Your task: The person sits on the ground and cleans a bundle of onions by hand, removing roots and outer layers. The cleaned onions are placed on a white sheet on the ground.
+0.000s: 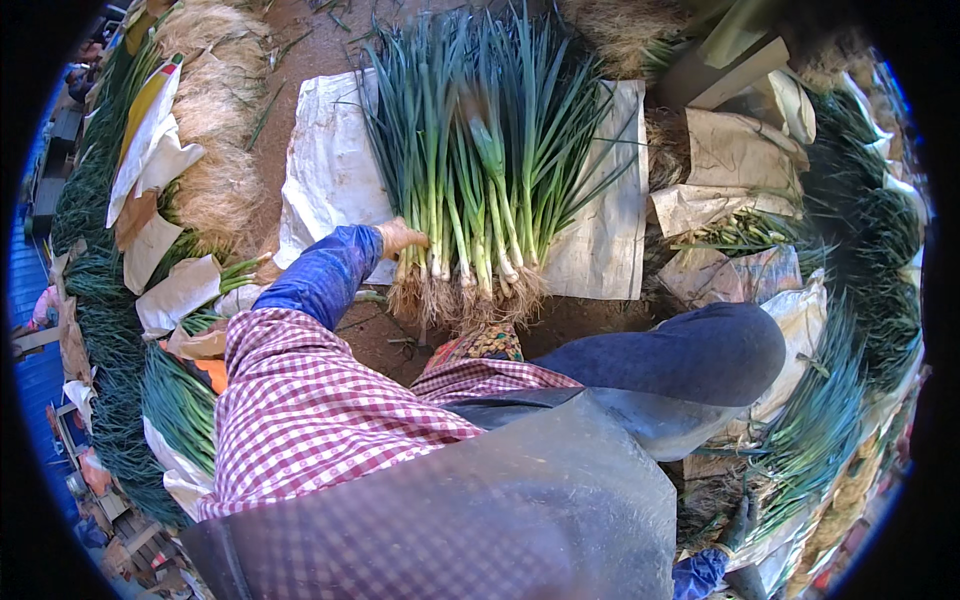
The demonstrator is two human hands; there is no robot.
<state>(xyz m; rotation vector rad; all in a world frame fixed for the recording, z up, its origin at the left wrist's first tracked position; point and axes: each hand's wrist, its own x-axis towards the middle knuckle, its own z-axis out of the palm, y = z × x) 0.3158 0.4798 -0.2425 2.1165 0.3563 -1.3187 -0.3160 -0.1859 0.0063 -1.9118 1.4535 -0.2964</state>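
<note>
A thick row of green onions (480, 172) lies fanned over a white woven sack (337, 150), leaves pointing away from me and roots toward me. My left hand (401, 237), below a blue sleeve cover, is at the left edge of the row. Its thumb lies across the outer stalks just above the roots; the other fingers are hidden. At the lower right, a matching blue sleeve leads to what appears to be my right hand (739, 521) in a dark glove. It is beside another heap of green onions (814, 420), and its grip is unclear.
Dry straw-like roots (210, 127) line the left, with more green onions (105, 360) beyond. Folded sacks (742, 150) and a post-like object (720, 75) stand at the upper right. My dark-clad knee (675, 356) is bent close to the roots, above a grey apron (570, 480).
</note>
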